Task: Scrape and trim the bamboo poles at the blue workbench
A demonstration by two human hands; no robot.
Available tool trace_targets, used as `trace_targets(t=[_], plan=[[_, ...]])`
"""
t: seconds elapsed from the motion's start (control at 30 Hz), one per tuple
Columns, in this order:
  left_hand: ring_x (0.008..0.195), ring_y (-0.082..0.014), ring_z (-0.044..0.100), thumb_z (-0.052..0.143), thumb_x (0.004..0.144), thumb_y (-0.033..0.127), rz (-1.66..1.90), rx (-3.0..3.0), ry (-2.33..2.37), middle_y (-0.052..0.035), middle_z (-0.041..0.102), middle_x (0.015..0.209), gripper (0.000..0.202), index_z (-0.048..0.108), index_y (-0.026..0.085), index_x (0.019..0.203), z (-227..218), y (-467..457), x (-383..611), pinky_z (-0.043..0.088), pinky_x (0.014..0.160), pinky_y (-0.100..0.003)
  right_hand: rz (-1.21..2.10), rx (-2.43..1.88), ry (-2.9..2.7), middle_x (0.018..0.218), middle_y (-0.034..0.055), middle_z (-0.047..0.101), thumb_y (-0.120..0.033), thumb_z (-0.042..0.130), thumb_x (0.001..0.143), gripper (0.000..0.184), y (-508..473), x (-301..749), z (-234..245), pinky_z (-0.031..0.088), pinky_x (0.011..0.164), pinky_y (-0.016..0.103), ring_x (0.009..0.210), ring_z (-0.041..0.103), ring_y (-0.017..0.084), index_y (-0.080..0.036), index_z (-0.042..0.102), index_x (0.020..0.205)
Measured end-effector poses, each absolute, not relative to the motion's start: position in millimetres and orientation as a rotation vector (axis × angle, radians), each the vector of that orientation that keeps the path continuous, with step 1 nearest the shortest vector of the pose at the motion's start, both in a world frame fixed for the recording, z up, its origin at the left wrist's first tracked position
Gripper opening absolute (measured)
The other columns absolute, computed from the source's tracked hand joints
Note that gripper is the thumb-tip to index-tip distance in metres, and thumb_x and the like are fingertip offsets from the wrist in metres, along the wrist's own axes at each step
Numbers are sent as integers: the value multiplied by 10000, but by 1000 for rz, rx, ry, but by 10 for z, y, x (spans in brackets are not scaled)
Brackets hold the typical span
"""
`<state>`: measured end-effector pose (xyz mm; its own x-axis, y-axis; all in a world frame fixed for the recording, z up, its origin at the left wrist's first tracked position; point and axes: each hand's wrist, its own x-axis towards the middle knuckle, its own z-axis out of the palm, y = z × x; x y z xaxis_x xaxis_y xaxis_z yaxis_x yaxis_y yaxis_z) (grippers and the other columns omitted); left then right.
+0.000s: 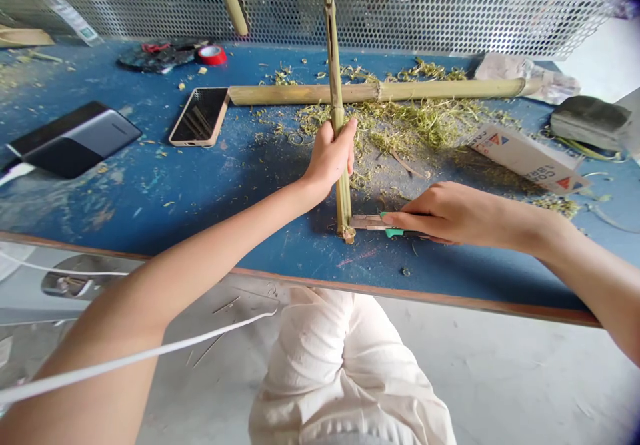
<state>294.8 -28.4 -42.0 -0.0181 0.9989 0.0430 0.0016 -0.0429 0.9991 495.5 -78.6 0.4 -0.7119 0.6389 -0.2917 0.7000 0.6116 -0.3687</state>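
Currently the left hand grips an upright bamboo pole, fingers clamped round it; the right hand's fingers clamp a green knife against its foot on the tabletop.

The right hand hides most of the green tool, maybe a small knife. The tall bamboo stick runs off the picture's top edge, and the left hand covers part of it.

forearms: bare | trousers: loose, off-white, creased | cable: flat, white
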Motion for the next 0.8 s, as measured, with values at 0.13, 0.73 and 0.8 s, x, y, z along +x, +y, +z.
trace_targets(t=[0.13, 0.73, 0.8], plan=[[402, -96, 361, 557, 941, 528, 1256, 1211, 1204, 61, 395, 487, 350, 437, 254, 760, -403, -301, 2950, 327, 446, -281, -671, 1133, 2715, 435, -14, 446, -648, 253, 1005, 687, -798, 4954, 3, 242, 496, 290, 425, 357, 90, -198, 640, 661], [418, -112, 424, 564, 883, 644, 1244, 1221, 1229, 58, 423, 473, 379, 535, 267, 911, -426, -275, 2945, 337, 455, -285, -582, 1132, 2758, 457, -7, 454, -637, 227, 1013, 701, -798, 4965, -21, 237, 506, 295, 440, 348, 88, -186, 652, 687], [408, -103, 408, 575, 899, 605, 1247, 1211, 1229, 59, 420, 475, 351, 514, 262, 855, -419, -283, 2946, 324, 453, -281, -587, 1115, 2752, 456, -10, 450, -648, 237, 1008, 699, -800, 4964, -18, 234, 501, 292, 437, 339, 84, -187, 645, 677]])
